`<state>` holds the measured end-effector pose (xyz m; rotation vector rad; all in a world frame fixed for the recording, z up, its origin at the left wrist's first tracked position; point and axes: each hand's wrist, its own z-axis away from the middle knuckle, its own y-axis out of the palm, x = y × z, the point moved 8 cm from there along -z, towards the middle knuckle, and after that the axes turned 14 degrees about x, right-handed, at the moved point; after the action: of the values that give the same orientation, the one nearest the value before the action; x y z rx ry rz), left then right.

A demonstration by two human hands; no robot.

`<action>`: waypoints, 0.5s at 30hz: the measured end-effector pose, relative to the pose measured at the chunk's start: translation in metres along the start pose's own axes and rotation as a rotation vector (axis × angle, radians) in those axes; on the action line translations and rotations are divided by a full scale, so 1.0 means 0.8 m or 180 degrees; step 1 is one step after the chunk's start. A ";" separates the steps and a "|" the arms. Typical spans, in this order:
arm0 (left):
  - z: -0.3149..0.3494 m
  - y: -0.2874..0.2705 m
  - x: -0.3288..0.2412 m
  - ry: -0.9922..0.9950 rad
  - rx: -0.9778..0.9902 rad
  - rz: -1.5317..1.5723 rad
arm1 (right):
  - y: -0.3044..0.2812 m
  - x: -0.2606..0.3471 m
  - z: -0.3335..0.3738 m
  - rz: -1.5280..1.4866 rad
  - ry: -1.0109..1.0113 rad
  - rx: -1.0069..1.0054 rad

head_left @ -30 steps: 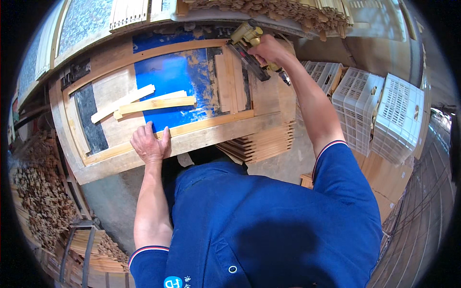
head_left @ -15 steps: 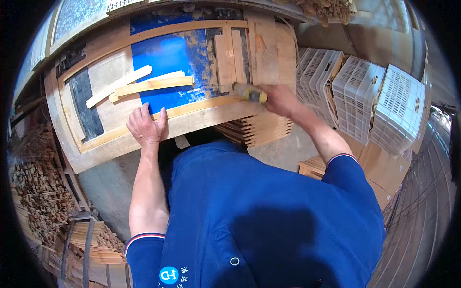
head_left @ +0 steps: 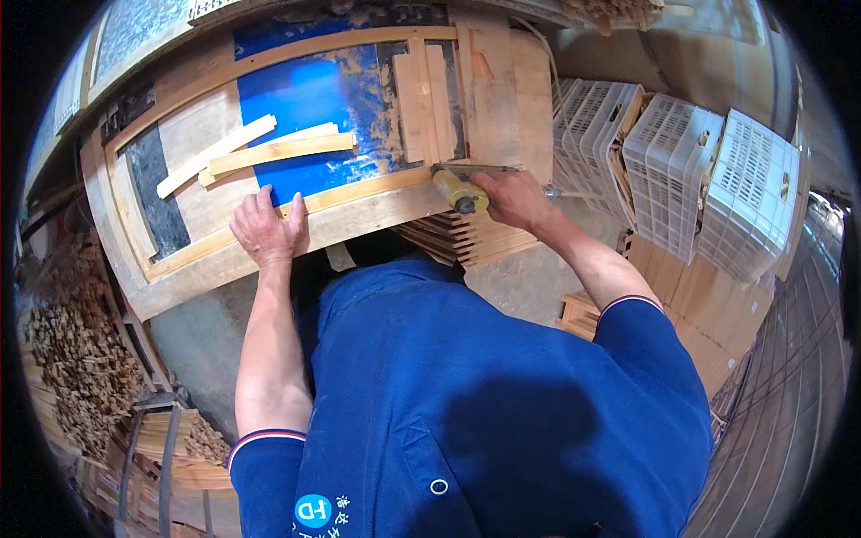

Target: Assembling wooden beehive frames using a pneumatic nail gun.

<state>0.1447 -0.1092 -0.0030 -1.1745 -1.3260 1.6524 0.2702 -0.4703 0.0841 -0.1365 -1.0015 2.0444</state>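
My right hand (head_left: 513, 199) is wrapped round a yellow-green air nail gun (head_left: 456, 190) with a dark, narrow magazine. The gun's nose is by the near right corner of a wooden frame (head_left: 368, 186) fixed on the workbench. Flat on the near rail rests my left hand (head_left: 267, 229), fingers apart, holding nothing. Beyond that hand, several loose pale wood slats (head_left: 282, 152) lie crossed over the bench's blue panel (head_left: 314, 94). Two upright slats (head_left: 439, 103) stand side by side inside the frame's right end.
White plastic crates (head_left: 668, 166) stand in a row to the right. Stacked wooden pieces (head_left: 466, 240) sit under the bench's near edge. Bundled wood strips (head_left: 85, 359) fill the left side. A thin hose (head_left: 574, 194) runs from the gun towards the crates.
The nail gun has turned in my right hand and come slightly nearer, its magazine now showing. My left hand remains on the near rail. The whole view has shifted a little.
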 end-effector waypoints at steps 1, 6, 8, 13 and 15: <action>-0.001 0.001 0.000 0.0015 0.0002 0.0035 | 0.003 -0.003 -0.002 -0.0028 0.0085 0.0132; -0.005 -0.001 0.005 -0.0026 0.0015 0.0105 | 0.005 -0.006 -0.009 -0.0139 0.0154 0.0126; -0.006 -0.005 0.006 -0.0072 0.0137 0.0008 | 0.013 -0.013 -0.015 -0.0153 0.0181 0.0144; -0.008 -0.006 0.011 0.0024 0.0122 0.0540 | -0.005 0.002 -0.003 -0.0213 0.0124 -0.0049; -0.008 -0.013 0.004 -0.0028 0.0159 0.0439 | -0.004 -0.005 0.002 -0.0111 0.0279 0.0012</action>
<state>0.1497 -0.1015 0.0061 -1.2545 -1.2256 1.7796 0.2741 -0.4732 0.0866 -0.2037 -0.9397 1.9912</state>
